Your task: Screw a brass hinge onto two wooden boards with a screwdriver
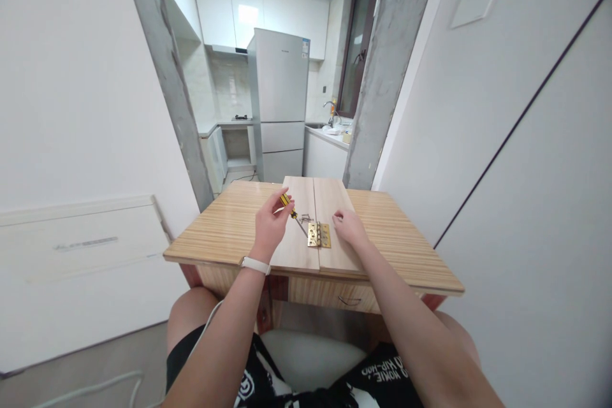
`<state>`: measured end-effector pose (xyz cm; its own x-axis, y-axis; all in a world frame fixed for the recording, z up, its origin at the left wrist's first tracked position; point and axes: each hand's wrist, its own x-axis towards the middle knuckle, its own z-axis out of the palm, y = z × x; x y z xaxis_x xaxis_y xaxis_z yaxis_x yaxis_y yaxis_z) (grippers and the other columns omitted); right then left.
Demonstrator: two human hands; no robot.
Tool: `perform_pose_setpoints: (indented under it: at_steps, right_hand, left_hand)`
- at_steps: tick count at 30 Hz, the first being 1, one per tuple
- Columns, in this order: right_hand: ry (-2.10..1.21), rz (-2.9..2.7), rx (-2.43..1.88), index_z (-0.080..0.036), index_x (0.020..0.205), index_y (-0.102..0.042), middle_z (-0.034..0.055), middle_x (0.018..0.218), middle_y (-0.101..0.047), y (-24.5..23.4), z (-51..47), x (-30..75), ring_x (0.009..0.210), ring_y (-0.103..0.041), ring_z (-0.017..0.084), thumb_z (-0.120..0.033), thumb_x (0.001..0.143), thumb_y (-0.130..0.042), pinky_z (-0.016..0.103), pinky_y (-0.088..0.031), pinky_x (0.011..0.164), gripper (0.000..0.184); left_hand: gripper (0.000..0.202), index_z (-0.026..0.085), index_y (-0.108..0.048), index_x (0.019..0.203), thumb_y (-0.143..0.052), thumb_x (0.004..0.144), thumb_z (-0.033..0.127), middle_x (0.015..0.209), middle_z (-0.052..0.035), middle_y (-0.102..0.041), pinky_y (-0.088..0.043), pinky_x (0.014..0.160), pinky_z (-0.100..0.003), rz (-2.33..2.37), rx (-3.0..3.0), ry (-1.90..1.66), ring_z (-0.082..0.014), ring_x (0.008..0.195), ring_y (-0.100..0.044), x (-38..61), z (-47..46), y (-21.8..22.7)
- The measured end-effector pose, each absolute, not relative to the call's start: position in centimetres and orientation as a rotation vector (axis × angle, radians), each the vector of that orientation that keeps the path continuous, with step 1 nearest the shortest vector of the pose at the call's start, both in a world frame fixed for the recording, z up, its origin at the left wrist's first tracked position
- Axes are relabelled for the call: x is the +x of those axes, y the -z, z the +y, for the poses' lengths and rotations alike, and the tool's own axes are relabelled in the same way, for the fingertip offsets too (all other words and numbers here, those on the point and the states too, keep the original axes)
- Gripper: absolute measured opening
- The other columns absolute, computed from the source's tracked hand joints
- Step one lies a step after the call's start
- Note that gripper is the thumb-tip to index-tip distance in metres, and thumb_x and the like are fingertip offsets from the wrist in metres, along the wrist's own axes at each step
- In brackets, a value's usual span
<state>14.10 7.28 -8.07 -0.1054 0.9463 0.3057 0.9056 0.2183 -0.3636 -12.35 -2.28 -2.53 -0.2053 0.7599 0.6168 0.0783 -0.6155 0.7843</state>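
Centrally: one brass hinge (319, 235), lying across the seam of two pale boards (297, 255); likely stiff, slick, best held by its leaf edges. Left of the hinge: one yellow-and-black screwdriver (287, 202), presumably light, handle clamped in the left hand's (271, 220) fingers, shaft slanting hingeward. Right: the right hand (348, 225), fingers curled; whether they grip anything cannot be told. Beyond: loose screws (305, 218), probably easily rolled. Tabletop (215, 229) extends both sides, giving elbow room; its front edge runs near the hinge.

Shiny metal hinge (326, 236), smooth matt wooden boards (299, 255), plastic-looking screwdriver handle (285, 199).
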Motion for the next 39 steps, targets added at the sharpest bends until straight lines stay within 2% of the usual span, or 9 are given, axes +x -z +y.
perform_pose_setpoints:
  at_steps: [3,6,11,21,26,39]
  right_hand:
    - [-0.015,-2.092,-1.729,-0.015,0.119,-0.077,0.0172,0.126,-0.074,8.6,5.8,15.7,0.122,-0.063,0.026,-0.031,0.107,-0.054,0.032,-0.04,0.107,0.03]
    - [-0.004,-2.157,-1.702,-0.016,0.121,-0.075,0.0172,0.127,-0.073,9.2,4.6,16.0,0.126,-0.061,0.026,-0.037,0.109,-0.052,0.032,-0.038,0.11,0.034]
    - [0.034,-2.149,-1.7,-0.018,0.12,-0.074,0.0161,0.124,-0.072,9.9,3.6,15.4,0.126,-0.059,0.026,-0.039,0.112,-0.045,0.033,-0.036,0.112,0.037]
    - [0.103,-2.141,-1.711,-0.018,0.118,-0.074,0.016,0.125,-0.072,9.7,2.9,15.4,0.123,-0.06,0.027,-0.042,0.112,-0.046,0.034,-0.038,0.109,0.038]
    - [0.097,-2.136,-1.732,-0.017,0.116,-0.075,0.0159,0.125,-0.072,9.7,2.9,15.3,0.124,-0.059,0.026,-0.042,0.111,-0.047,0.035,-0.038,0.111,0.037]
    - [0.081,-2.133,-1.743,-0.018,0.114,-0.075,0.0157,0.124,-0.071,9.6,2.9,15.3,0.124,-0.059,0.026,-0.041,0.111,-0.048,0.034,-0.038,0.11,0.035]
  left_hand:
    - [0.045,0.023,-0.066,0.138,-0.075,0.096,0.036,0.124,-0.0116,-0.076,-0.066,0.101,-0.043,0.911,1.603,-1.836,-0.0241,0.114,-0.077,-11.0,-2.0,2.3]
    - [0.04,0.024,-0.067,0.136,-0.073,0.097,0.032,0.124,-0.0111,-0.076,-0.066,0.1,-0.042,0.856,1.638,-1.796,-0.024,0.115,-0.077,-9.4,-1.8,2.0]
    - [0.041,0.025,-0.066,0.139,-0.07,0.098,0.027,0.125,-0.0105,-0.076,-0.065,0.102,-0.042,0.831,1.695,-1.715,-0.0225,0.117,-0.076,-7.4,-1.8,2.0]
    - [0.037,0.024,-0.067,0.137,-0.068,0.099,0.026,0.12,-0.0112,-0.077,-0.064,0.1,-0.041,0.874,1.747,-1.611,-0.0222,0.116,-0.076,-5.6,-2.1,3.2]
    - [0.037,0.025,-0.068,0.136,-0.07,0.099,0.029,0.118,-0.0105,-0.077,-0.066,0.098,-0.04,0.916,1.789,-1.598,-0.0223,0.112,-0.077,-5.5,-2.0,3.0]
    - [0.037,0.024,-0.068,0.135,-0.067,0.098,0.024,0.118,-0.01,-0.078,-0.065,0.1,-0.041,0.871,1.831,-1.558,-0.0212,0.112,-0.077,-5.5,-2.2,2.5]
